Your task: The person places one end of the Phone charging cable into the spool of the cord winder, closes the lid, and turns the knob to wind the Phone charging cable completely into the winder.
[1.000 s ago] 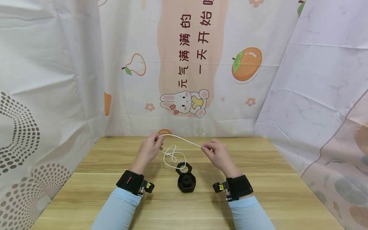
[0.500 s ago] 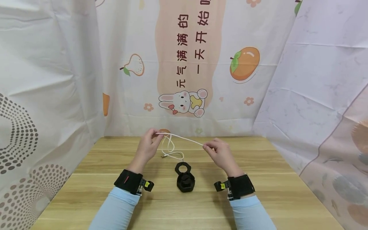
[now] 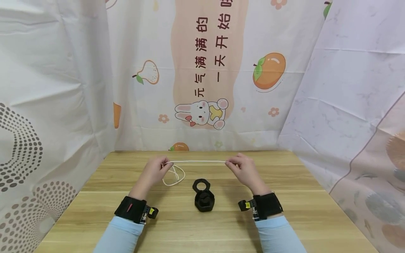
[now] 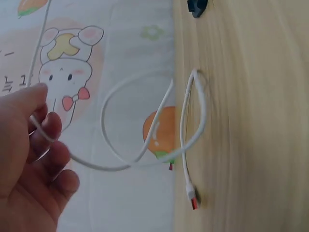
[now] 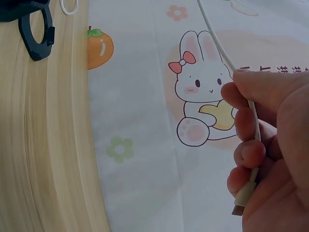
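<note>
A white USB cable (image 3: 197,161) is stretched straight between my two hands above the back of the table. My left hand (image 3: 155,170) pinches it between thumb and fingers, and the loose rest hangs in loops below. In the left wrist view the cable's free plug (image 4: 191,197), with a red inside, dangles over the wood. My right hand (image 3: 244,171) pinches the other end; its small metal-tipped connector (image 5: 243,199) pokes out below the curled fingers. Between the forearms stands a black hexagonal case (image 3: 204,201), its lid with a round hole (image 3: 201,181) flipped open toward the back.
The wooden table (image 3: 202,235) ends at a printed curtain (image 3: 142,116) behind it. More fabric hangs along the left and right sides. Each wrist wears a black strap with a small camera.
My left hand has moved left and down, drawing the cable from a slack arc into a straight line. The hanging loops moved left, away from the black case. The right hand barely shifted.
</note>
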Tool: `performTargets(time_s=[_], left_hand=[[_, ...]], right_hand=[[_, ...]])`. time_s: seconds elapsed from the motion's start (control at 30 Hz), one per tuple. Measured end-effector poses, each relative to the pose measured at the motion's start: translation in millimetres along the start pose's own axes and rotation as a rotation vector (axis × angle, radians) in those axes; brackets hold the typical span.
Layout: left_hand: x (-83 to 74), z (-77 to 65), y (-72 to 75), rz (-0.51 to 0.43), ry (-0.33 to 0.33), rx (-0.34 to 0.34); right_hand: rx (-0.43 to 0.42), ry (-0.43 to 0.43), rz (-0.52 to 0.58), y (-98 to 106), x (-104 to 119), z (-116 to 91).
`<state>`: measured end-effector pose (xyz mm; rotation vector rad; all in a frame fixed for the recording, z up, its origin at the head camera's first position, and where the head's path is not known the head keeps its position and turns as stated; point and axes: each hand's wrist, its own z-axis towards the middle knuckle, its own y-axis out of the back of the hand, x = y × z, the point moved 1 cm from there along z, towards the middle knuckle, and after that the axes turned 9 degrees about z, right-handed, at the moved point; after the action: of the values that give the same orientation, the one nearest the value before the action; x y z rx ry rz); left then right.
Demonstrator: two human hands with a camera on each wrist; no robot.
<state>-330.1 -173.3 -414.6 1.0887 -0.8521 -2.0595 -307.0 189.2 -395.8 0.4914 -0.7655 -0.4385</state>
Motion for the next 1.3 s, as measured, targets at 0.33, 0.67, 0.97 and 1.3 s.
performTargets(time_s=[0.33,0.67,0.97,1.3], left_hand=[[23.1,-17.7,21.1,-0.079,0.179,0.12],[37.0,-25.2,47.0,-0.018,0.19,0.092],[52.5,-34.1,60.7,-0.039,0.215,0.065],[54.7,-35.6,65.3,-0.121,0.128,0.065]], right_hand=[[-0.106,0.026,-0.035,17.9,-16.9,-8.5],[-0.12,-0.032,-0.045,37.9,-27.3,-13.8],[-0.146,-0.099,-0.092,57.1,-39.2,-22.8],[-0.152,-0.131,-0.116,66.5,-47.8,-25.2]])
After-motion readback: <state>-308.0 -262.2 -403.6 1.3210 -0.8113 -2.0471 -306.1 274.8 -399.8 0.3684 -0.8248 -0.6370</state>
